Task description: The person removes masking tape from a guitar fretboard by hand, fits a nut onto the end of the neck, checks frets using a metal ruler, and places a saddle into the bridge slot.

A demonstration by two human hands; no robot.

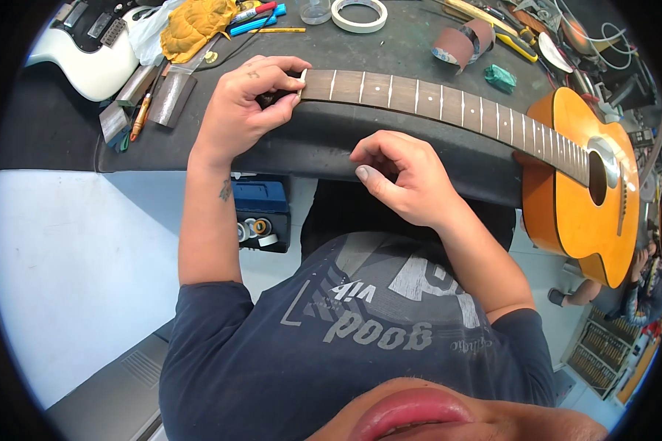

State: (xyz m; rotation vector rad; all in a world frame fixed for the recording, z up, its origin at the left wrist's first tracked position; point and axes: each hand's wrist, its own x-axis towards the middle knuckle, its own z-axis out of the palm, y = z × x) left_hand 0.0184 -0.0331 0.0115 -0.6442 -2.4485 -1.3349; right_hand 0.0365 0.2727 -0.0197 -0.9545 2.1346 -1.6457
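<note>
An acoustic guitar (603,209) with an orange-yellow body lies at the right, its fretted neck (426,101) reaching left along the bench. At the neck's left end, my left hand (254,103) pinches a small pale strip (302,79) between thumb and fingers, at the end of the fretboard. The headstock is hidden behind that hand. My right hand (408,176) hangs in front of the neck, apart from it, with curled fingers, the thumb and index finger apart and nothing visible between them.
On the dark bench (287,48) lie a yellow cloth (191,28), masking tape (359,15), sandpaper rolls (463,45), a green bundle (500,78) and metal blocks (171,98). A white electric guitar body (88,66) is at the upper left. Another person's leg (585,292) shows at lower right.
</note>
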